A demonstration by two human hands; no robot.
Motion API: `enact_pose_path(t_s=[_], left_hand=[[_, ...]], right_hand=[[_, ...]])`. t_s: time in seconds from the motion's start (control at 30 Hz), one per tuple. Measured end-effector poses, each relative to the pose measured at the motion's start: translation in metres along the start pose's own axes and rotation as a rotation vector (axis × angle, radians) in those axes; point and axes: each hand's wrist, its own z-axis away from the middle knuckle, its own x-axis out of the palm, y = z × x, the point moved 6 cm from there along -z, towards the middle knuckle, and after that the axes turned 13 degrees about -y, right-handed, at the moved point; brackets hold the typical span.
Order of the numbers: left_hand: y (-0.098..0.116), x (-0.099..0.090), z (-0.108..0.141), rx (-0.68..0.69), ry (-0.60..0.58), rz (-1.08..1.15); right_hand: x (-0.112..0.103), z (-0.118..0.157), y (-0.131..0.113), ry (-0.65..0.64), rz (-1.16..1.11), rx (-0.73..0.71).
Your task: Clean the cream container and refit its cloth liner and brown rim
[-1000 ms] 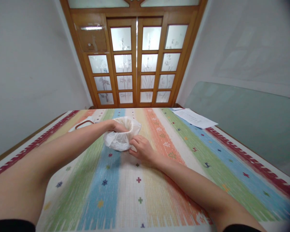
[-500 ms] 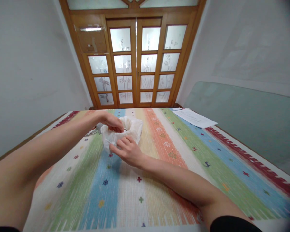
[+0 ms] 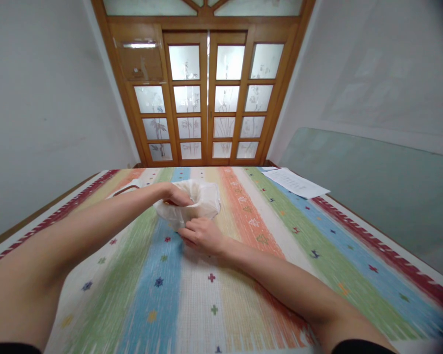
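Observation:
A white, thin plastic bag stands open around a round hollow on the striped cloth; whether a container is under it cannot be made out. My left hand reaches down into its opening, and the fingertips are hidden inside. At the near side of the bag, my right hand has its fingers closed on the bag's lower edge.
Striped cloth covers the table. Printed paper sheets lie at the back right. Behind my left forearm is a white item with a brown curved strip. Wooden doors with glass panes stand beyond the table.
My left hand has moved slightly right and deeper into the bag. My right hand has shifted a little right and down, its fingers now more bunched. More of the item behind my left forearm shows.

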Motion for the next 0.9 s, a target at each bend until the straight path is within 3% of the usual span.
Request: enact_pose_path(t_s=[0.1,0.17,0.23,0.3,0.37,0.4,0.57,0.7,0.9], left_hand=[[0.006,0.005,0.010,-0.078,-0.143,0.027],[0.021,-0.009,0.025,0.030,-0.082,-0.025],[0.032,-0.028,0.043,0.108,0.058,-0.101],[0.037,-0.051,0.063,0.135,0.341,-0.277],[0.035,-0.063,0.079,0.174,0.589,-0.407],[0.031,-0.064,0.083,0.202,0.656,-0.434],[-0.012,-0.039,0.070,0.271,0.620,-0.262],[-0.044,-0.020,0.063,0.323,0.678,-0.054],[-0.063,0.010,0.059,0.509,0.809,0.055]], right_hand=[[-0.031,0.004,0.005,0.181,-0.096,0.030],[-0.054,0.004,0.020,0.293,-0.196,0.117],[-0.070,0.000,0.044,0.357,-0.326,0.191],[-0.075,-0.008,0.074,0.359,-0.450,0.237],[-0.067,-0.016,0.101,0.308,-0.550,0.237],[-0.059,-0.020,0.112,0.270,-0.599,0.221],[-0.009,-0.021,0.137,0.103,-0.799,0.234],[0.018,-0.004,0.136,0.142,-0.963,0.329],[0.037,0.009,0.120,0.156,-1.051,0.387]])
